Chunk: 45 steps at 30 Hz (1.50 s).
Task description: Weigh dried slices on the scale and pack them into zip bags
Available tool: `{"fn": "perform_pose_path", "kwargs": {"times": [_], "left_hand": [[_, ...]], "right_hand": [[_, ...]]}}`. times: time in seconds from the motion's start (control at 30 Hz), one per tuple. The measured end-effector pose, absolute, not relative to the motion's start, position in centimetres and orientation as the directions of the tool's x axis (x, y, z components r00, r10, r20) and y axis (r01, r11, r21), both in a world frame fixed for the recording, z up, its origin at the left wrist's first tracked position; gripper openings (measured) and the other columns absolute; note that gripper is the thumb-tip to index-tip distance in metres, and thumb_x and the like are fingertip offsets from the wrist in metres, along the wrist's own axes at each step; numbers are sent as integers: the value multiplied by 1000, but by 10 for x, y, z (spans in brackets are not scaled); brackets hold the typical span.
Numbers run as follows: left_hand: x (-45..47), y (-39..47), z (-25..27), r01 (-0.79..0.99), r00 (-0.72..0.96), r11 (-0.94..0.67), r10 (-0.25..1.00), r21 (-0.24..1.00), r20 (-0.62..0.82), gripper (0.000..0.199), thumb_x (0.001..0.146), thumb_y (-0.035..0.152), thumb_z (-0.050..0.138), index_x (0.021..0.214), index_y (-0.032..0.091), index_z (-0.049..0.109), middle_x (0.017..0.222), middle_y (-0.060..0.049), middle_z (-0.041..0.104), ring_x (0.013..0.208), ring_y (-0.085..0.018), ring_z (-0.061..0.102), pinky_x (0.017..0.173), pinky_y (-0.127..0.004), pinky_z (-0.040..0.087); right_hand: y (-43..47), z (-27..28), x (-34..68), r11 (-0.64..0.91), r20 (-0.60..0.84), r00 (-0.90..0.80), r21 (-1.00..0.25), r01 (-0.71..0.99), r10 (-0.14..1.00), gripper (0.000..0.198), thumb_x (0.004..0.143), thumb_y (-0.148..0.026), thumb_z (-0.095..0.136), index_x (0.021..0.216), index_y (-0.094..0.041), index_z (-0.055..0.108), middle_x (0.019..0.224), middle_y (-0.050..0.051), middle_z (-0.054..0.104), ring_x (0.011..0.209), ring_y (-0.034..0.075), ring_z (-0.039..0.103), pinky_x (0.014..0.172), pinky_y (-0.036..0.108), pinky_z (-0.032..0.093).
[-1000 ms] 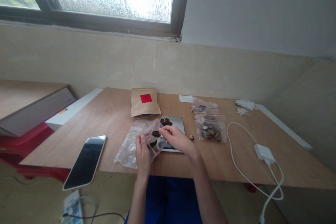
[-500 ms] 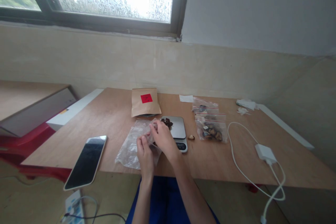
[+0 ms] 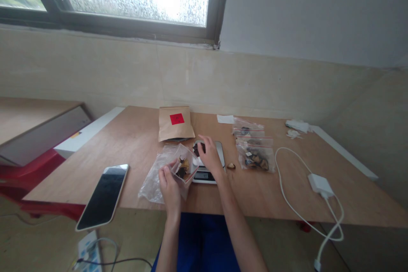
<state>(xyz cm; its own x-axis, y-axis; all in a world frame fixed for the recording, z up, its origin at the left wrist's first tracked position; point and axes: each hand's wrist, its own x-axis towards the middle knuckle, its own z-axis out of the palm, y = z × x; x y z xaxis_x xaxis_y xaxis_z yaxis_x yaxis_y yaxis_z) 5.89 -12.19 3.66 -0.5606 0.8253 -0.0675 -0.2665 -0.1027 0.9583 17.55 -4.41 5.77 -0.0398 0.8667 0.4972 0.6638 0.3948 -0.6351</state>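
My left hand is closed on the side of a clear zip bag, whose mouth stands open towards me. Dried mushroom pieces, brown and tan, lie inside it. My right hand is over the pan of a small kitchen scale, its fingers curled round a dark clump of dried mushroom pieces. The fingers partly hide the clump. The scale's display is lit, but its figures are too small to read. One loose mushroom piece lies right of the scale.
A larger clear plastic bag lies flat at the left. Behind stands a brown paper pouch with a red label. Filled zip bags lie to the right, near a white adapter and cable. A phone overhangs the front left edge.
The zip bag's mouth, pinched between both hands before, is now spread open in my left hand. My right hand has left the bag and moved right to the pieces on the scale.
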Motion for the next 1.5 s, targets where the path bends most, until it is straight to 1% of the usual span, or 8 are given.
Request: {"fn": "perform_pose_path", "kwargs": {"times": [0.17, 0.67, 0.93, 1.07, 1.17, 1.27, 1.4, 1.5], "left_hand": [[61, -122, 39, -254, -552, -128, 833, 959, -35, 35, 84, 50, 42, 90, 18, 55, 105, -9, 64, 100, -20, 61, 92, -34, 44], [69, -128, 57, -338, -504, -131, 861, 932, -62, 31, 84, 47, 43, 86, 18, 53, 103, -9, 65, 101, -21, 60, 85, -37, 49], [71, -128, 57, -390, -477, -146, 877, 909, -64, 31, 81, 48, 48, 85, 17, 54, 102, -10, 65, 95, -22, 62, 75, -34, 53], [71, -129, 56, -405, -472, -151, 879, 902, -66, 32, 79, 50, 50, 85, 18, 54, 103, -9, 64, 97, -22, 61, 74, -34, 53], [71, -129, 56, -404, -462, -143, 884, 904, -67, 33, 80, 50, 49, 86, 19, 54, 103, -8, 65, 96, -21, 61, 73, -34, 54], [71, -129, 56, -400, -454, -130, 888, 907, -73, 33, 80, 51, 47, 87, 19, 54, 99, -7, 65, 93, -21, 62, 71, -33, 54], [70, -129, 56, -349, -478, -119, 876, 930, -67, 36, 79, 52, 49, 87, 18, 55, 90, -6, 66, 85, -19, 63, 69, -31, 53], [69, -129, 57, -335, -494, -117, 866, 935, -69, 36, 77, 54, 49, 85, 19, 55, 86, -5, 65, 80, -19, 63, 69, -31, 52]], "right_hand": [[-39, 37, 172, 371, 371, -214, -429, 824, 904, 27, 87, -25, 49, 111, -16, 59, 117, 12, 55, 110, 24, 48, 95, 38, 39], [-48, 51, 164, 160, 248, -109, -198, 967, 963, 21, 90, -34, 44, 92, -17, 57, 100, 11, 58, 92, 24, 54, 74, 31, 43], [-41, 48, 174, 174, 299, -26, -480, 860, 954, 15, 88, -28, 49, 84, -17, 58, 90, 10, 63, 80, 20, 60, 66, 28, 44], [-46, 61, 176, 215, 355, 123, -770, 601, 927, 23, 86, -35, 49, 76, -16, 58, 78, 5, 64, 74, 17, 60, 68, 26, 43], [-58, 80, 172, 255, 337, 156, -884, 392, 928, 31, 85, -43, 48, 73, -16, 57, 71, 3, 64, 69, 15, 60, 66, 24, 44], [-74, 98, 166, 305, 326, 8, -893, 331, 945, 30, 84, -43, 50, 73, -17, 58, 69, 1, 63, 67, 13, 59, 64, 22, 43], [-90, 109, 162, 360, 279, -239, -824, 437, 930, 27, 83, -40, 53, 72, -17, 60, 69, 1, 65, 65, 12, 59, 61, 21, 41], [-93, 110, 163, 366, 246, -290, -782, 504, 925, 28, 83, -42, 54, 73, -17, 62, 70, 2, 65, 62, 13, 58, 58, 21, 40]]}}
